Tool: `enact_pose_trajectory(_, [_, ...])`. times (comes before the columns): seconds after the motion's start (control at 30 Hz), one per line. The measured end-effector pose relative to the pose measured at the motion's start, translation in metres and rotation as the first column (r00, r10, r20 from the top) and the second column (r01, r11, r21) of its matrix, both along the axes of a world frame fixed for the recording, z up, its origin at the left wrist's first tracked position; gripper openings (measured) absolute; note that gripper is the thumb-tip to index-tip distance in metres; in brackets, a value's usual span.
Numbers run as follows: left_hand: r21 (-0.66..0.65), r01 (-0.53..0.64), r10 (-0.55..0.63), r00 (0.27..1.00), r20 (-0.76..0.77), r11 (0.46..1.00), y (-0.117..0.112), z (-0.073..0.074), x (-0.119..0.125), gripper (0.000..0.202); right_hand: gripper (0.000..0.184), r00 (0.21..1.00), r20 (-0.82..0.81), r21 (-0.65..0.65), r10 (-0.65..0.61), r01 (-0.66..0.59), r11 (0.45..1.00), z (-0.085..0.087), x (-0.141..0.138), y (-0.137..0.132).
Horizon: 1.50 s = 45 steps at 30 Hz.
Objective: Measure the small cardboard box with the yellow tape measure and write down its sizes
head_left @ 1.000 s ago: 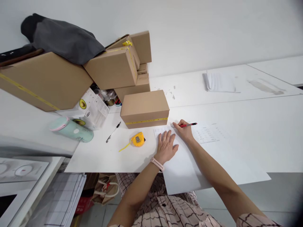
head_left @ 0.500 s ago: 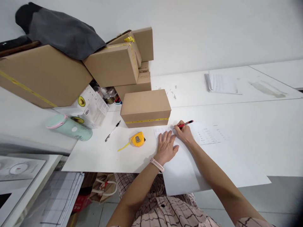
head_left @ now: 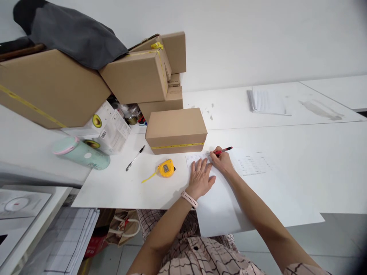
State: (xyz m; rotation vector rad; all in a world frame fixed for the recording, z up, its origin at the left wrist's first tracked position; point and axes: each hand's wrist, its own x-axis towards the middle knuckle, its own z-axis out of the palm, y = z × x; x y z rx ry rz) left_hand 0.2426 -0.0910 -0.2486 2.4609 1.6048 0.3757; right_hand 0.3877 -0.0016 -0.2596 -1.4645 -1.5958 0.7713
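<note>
My right hand grips a red pen, its tip on a large white sheet of paper with faint printed tables. My left hand lies flat on the same sheet, fingers spread, just left of the right hand; a pale watch band circles its wrist. A small cardboard box with a yellow tape line stands right behind both hands. A yellow tape measure with a short length pulled out lies to the left of my left hand.
A black pen lies left of the tape measure. Further left rest a mint-green bottle, a white avocado-print carton and stacked cardboard boxes under a dark cloth. A paper stack sits far right.
The red pen has tilted a little more upright and its tip has crept slightly left on the sheet. The left hand stays flat in place; the view has shifted slightly.
</note>
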Motion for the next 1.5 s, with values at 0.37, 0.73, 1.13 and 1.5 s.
enact_pose_trajectory(0.37, [0.016, -0.001, 0.001, 1.0, 0.003, 1.0, 0.0001, -0.0023, 0.0, 0.052, 0.019, 0.999, 0.028, 0.009, -0.015, 0.015, 1.0, 0.0025, -0.0006, -0.0008])
enact_pose_trajectory(0.73, [0.027, 0.002, -0.002, 1.0, 0.0, 1.0, -0.0002, -0.0028, -0.0008, 0.052, 0.018, 1.0, 0.013, -0.01, -0.025, 0.026, 1.0, 0.0022, -0.0007, -0.0003])
enact_pose_trajectory(1.13, [0.005, 0.005, -0.005, 1.0, -0.009, 1.0, -0.0004, -0.001, -0.0008, 0.053, 0.019, 0.998, -0.007, -0.003, -0.059, 0.059, 0.998, 0.0005, 0.0002, 0.0])
enact_pose_trajectory(1.5, [0.014, 0.003, -0.003, 1.0, 0.008, 1.0, -0.0004, -0.0011, -0.0007, 0.052, 0.016, 0.999, 0.009, -0.017, -0.049, 0.049, 0.999, 0.0042, 0.0007, -0.0009])
